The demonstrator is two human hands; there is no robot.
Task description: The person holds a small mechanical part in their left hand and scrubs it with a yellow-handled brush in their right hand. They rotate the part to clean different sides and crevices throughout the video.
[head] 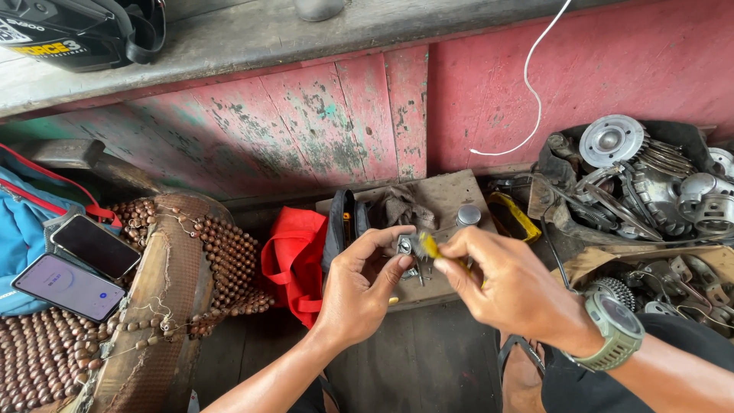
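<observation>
Together, over the worn wooden board [451,191], we pinch a small grey metal part [405,245] between thumb and fingertips of our left hand [359,287], while our right hand [508,287], olive watch [618,321] at its wrist, closes around a thin yellow-handled tool [430,245] touching that part.

Both forearms are bare from the lower edge of the view up to the hands, with no sleeve showing on either, and neither the left hand [359,279] nor the right hand [508,287] wears a glove or a ring. Just behind the right hand, an olive-green wristwatch [616,327] wraps the wrist, with a thick ribbed strap, a chunky round bezel and a dark dial. Below and to the right of that watch, dark clothing [657,359] covers the lap, and beneath the right hand a dark sandal strap [514,348] crosses a bare foot.
</observation>
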